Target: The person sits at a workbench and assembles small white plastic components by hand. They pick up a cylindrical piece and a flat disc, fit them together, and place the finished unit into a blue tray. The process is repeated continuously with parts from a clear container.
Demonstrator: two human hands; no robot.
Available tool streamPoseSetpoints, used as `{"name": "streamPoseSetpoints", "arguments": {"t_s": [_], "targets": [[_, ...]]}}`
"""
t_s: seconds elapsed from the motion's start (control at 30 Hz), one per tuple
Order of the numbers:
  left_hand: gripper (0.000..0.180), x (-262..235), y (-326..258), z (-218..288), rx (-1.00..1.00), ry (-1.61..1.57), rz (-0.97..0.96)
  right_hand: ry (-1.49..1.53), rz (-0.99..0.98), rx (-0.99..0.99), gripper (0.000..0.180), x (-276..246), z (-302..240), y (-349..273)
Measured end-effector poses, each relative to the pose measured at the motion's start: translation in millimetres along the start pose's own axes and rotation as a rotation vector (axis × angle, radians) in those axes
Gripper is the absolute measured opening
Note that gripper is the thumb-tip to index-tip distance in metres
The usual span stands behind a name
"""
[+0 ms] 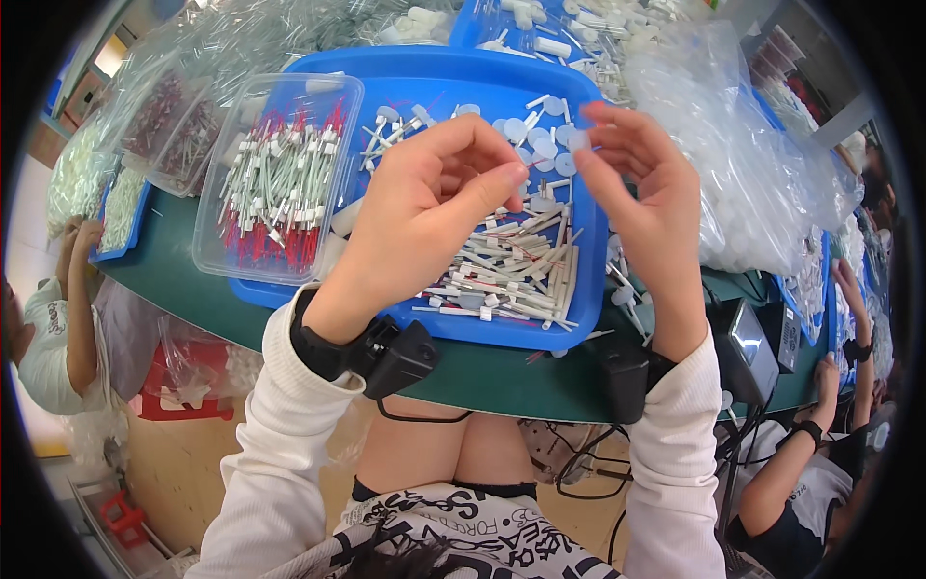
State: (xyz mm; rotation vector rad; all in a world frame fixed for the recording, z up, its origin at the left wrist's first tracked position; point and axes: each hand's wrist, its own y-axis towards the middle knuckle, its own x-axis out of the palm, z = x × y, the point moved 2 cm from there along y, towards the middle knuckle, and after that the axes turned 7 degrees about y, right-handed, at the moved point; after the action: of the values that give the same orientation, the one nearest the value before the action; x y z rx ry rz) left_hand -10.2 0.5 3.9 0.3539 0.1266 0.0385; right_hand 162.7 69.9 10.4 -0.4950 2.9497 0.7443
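Note:
My left hand (pixel 424 217) is raised over a blue tray (pixel 482 333), its thumb and fingers pinched together around a small white part that is mostly hidden. My right hand (pixel 641 193) is lifted beside it, pinching a small white round cap (pixel 579 141) at its fingertips. Below both hands the tray holds a heap of thin white tubes with red tips (pixel 521 265) and several loose white round caps (pixel 540 145). Both wrists wear black devices on straps.
A clear plastic box (pixel 280 179) of finished white-and-red pieces sits in the tray's left part. Clear bags (pixel 733 164) of white parts lie to the right, more bags and blue trays behind. Other people sit at the green table's (pixel 174 280) left and right ends.

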Motion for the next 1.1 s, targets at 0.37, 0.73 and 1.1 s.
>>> {"name": "streamPoseSetpoints", "arguments": {"t_s": [0.37,0.73,1.1], "targets": [[0.008,-3,-3,7,-0.004,0.284,0.048,0.628,-0.228,0.182,0.035,15,-1,-8],[0.009,-1,-1,0,0.169,0.283,0.226,0.659,-0.261,0.240,0.031,23,5,-13],[0.014,-2,-3,9,0.199,0.589,0.167,0.477,-0.288,0.190,0.029,24,2,-13]]}}
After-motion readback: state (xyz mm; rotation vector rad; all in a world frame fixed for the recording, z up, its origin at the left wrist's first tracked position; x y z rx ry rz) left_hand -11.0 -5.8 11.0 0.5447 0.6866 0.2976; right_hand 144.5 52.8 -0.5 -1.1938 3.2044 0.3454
